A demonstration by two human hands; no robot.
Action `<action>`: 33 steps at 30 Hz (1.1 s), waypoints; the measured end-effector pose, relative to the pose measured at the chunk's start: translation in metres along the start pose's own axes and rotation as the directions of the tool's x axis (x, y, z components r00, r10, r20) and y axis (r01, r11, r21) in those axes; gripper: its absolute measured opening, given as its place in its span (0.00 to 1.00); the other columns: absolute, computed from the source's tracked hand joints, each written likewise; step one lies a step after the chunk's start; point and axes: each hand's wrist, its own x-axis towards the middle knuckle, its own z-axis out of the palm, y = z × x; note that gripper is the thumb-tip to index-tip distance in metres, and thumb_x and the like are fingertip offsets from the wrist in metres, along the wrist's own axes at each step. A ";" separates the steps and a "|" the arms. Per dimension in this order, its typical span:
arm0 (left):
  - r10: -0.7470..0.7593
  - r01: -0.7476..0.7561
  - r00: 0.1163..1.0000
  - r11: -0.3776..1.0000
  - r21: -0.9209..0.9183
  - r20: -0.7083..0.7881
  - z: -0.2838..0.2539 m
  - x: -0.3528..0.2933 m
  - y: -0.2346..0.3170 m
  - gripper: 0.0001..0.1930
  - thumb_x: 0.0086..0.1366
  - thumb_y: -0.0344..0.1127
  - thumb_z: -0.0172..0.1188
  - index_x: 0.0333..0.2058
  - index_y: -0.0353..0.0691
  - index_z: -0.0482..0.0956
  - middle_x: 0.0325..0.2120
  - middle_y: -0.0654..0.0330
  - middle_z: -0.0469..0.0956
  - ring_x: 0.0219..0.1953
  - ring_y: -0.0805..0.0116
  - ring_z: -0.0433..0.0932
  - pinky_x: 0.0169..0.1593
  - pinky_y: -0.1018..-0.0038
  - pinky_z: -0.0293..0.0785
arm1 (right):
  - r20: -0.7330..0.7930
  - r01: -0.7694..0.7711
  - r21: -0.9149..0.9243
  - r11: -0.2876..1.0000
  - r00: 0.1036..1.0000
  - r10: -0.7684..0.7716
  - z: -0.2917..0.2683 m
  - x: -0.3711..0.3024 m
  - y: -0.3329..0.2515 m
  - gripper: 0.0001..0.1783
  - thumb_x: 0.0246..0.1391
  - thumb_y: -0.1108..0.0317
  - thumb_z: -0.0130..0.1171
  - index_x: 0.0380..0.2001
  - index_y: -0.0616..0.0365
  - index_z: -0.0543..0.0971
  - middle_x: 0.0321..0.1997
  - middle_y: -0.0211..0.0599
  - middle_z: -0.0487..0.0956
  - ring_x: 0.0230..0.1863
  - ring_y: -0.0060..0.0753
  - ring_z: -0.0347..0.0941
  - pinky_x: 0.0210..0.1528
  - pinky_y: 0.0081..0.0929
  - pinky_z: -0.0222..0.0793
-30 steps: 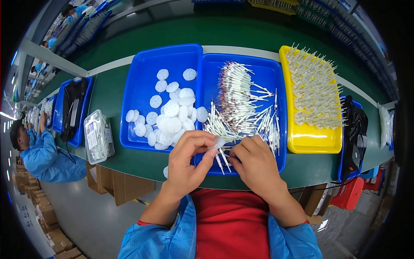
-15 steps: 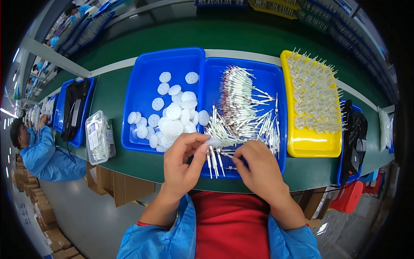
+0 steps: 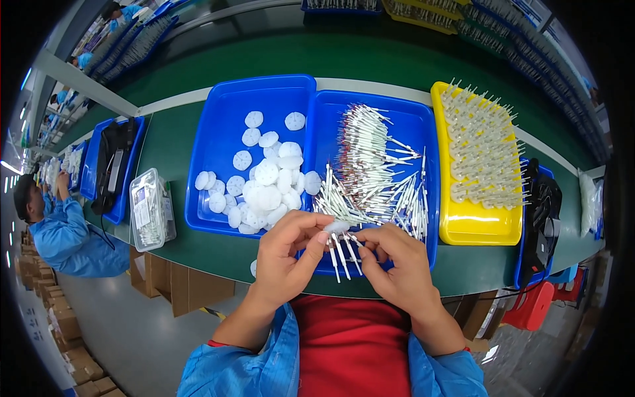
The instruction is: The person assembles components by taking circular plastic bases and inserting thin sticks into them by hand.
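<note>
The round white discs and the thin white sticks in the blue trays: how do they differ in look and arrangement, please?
Shape: the flat round white discs are wide; the thin white sticks are long and narrow.
Colour: the discs show no red; many sticks have dark reddish ends.
Arrangement: the discs lie heaped, some scattered; many sticks lie side by side, others fan out.
Shared: both are mainly white and lie in rectangular blue plastic trays.

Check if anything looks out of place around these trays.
Yes: one white disc lies on the green bench by the left hand, outside the blue tray holding most discs. Another disc seems to overhang that tray's right rim.
</note>
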 end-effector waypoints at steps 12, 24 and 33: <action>0.064 -0.072 0.996 0.987 0.141 0.061 -0.002 0.003 0.007 0.13 0.76 0.19 0.66 0.57 0.28 0.87 0.53 0.51 0.81 0.51 0.66 0.87 0.55 0.72 0.87 | -0.048 -0.053 0.081 0.995 0.997 0.057 0.000 -0.001 -0.002 0.12 0.60 0.80 0.74 0.47 0.63 0.90 0.31 0.33 0.82 0.26 0.21 0.71 0.29 0.24 0.65; 0.021 -0.040 0.993 0.985 0.168 0.112 -0.004 0.004 0.008 0.13 0.77 0.17 0.62 0.57 0.26 0.85 0.55 0.51 0.80 0.54 0.67 0.87 0.58 0.73 0.85 | -0.055 -0.054 0.089 0.995 0.997 0.059 0.005 -0.001 0.000 0.10 0.61 0.77 0.78 0.45 0.61 0.89 0.31 0.34 0.82 0.27 0.26 0.73 0.29 0.27 0.68; 0.062 -0.072 0.996 0.984 0.162 0.066 -0.001 0.005 0.003 0.13 0.75 0.18 0.65 0.56 0.30 0.88 0.50 0.51 0.84 0.48 0.65 0.88 0.52 0.72 0.88 | -0.037 -0.122 0.054 0.991 0.992 0.124 0.002 0.000 -0.003 0.10 0.60 0.76 0.79 0.44 0.60 0.89 0.30 0.33 0.81 0.27 0.25 0.71 0.29 0.27 0.66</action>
